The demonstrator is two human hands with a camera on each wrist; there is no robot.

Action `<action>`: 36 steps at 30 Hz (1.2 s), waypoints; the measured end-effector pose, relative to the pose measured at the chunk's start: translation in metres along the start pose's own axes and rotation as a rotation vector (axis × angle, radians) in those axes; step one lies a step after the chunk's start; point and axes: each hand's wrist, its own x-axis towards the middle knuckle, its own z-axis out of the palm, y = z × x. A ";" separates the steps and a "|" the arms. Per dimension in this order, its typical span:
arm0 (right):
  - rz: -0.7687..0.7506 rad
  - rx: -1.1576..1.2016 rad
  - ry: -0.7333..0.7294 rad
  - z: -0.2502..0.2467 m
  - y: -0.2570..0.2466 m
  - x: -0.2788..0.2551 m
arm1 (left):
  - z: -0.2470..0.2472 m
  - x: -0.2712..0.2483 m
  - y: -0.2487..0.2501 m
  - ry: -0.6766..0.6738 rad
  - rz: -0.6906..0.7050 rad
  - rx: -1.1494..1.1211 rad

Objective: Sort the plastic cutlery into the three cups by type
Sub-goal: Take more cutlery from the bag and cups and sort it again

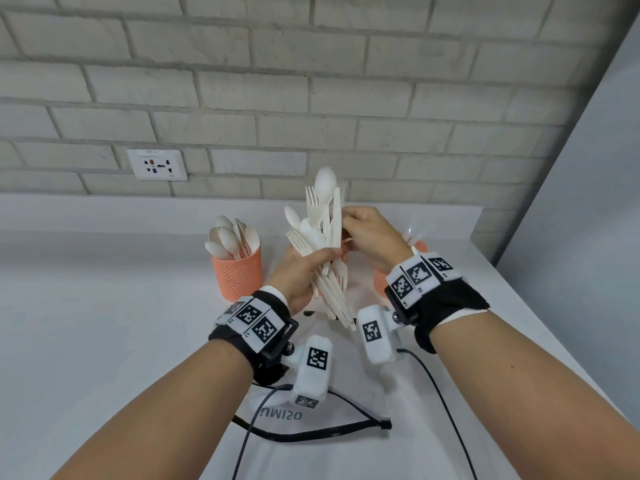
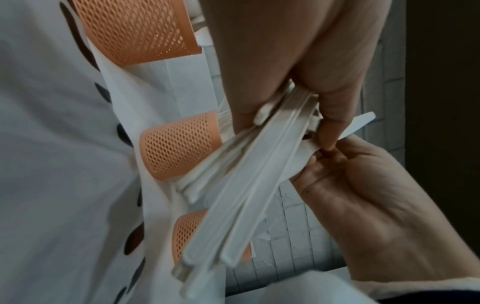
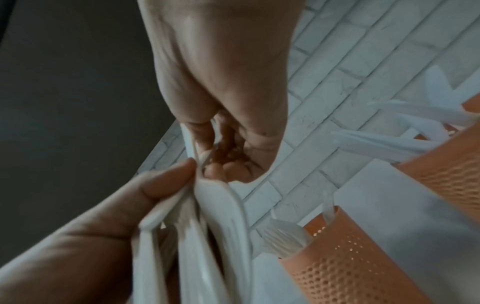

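Observation:
My left hand [image 1: 311,268] grips a fanned bundle of white plastic forks, spoons and knives [image 1: 322,244] upright above the table. My right hand [image 1: 349,230] pinches one knife [image 1: 336,216] at the bundle's right side. An orange mesh cup [image 1: 237,271] with spoons stands to the left. Another orange cup [image 1: 381,280] is partly hidden behind my right wrist. The left wrist view shows three cups in a row [image 2: 135,30] [image 2: 179,144] [image 2: 192,234] beyond the bundle [image 2: 246,185]. In the right wrist view one cup [image 3: 350,257] holds forks and another [image 3: 446,164] holds knives.
A white bag with a black strap [image 1: 311,427] and black cables lie on the white table [image 1: 104,306] under my wrists. A brick wall with a socket [image 1: 157,165] rises behind the cups. The table's edge [image 1: 554,341] runs along the right.

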 end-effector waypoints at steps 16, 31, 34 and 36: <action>-0.401 -0.354 -0.012 0.016 -0.008 -0.026 | -0.033 -0.015 0.005 0.093 -0.101 -0.062; -0.375 -1.185 0.232 0.010 0.010 -0.030 | -0.067 -0.014 0.010 0.310 -0.088 -0.148; -0.298 -1.006 0.216 0.024 0.007 -0.030 | -0.070 -0.013 0.008 0.324 -0.046 -0.141; -0.232 -0.823 0.199 0.039 0.004 -0.028 | -0.069 -0.012 0.007 0.329 -0.016 -0.142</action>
